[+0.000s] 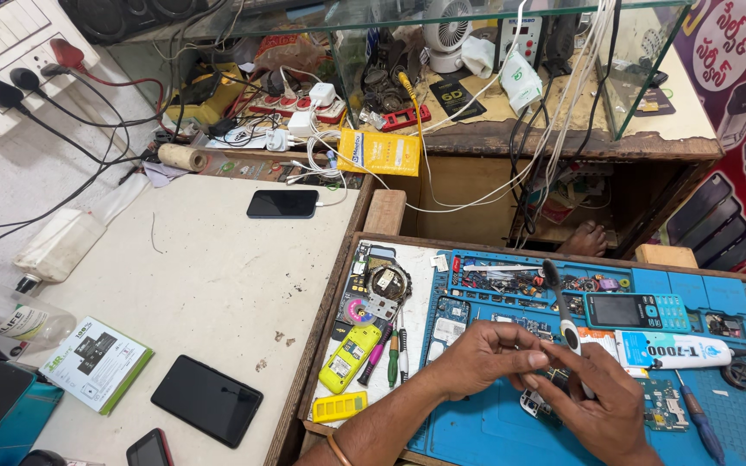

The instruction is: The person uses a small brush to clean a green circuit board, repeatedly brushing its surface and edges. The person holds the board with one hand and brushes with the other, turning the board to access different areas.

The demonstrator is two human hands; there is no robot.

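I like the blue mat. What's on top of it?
On the blue mat: a keypad phone, a white glue tube, a screwdriver and small parts. The left hand and right hand, holding a toothbrush, cover what lies beneath.

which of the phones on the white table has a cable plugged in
The black phone at the table's far edge, near the yellow packet; a white cable runs into its right end. The dark phones by the near edge lie unconnected.

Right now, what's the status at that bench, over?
Left hand pinching a small part, too small to tell. Right hand holds toothbrush, bristles up. Both over blue mat; glue tube close by.
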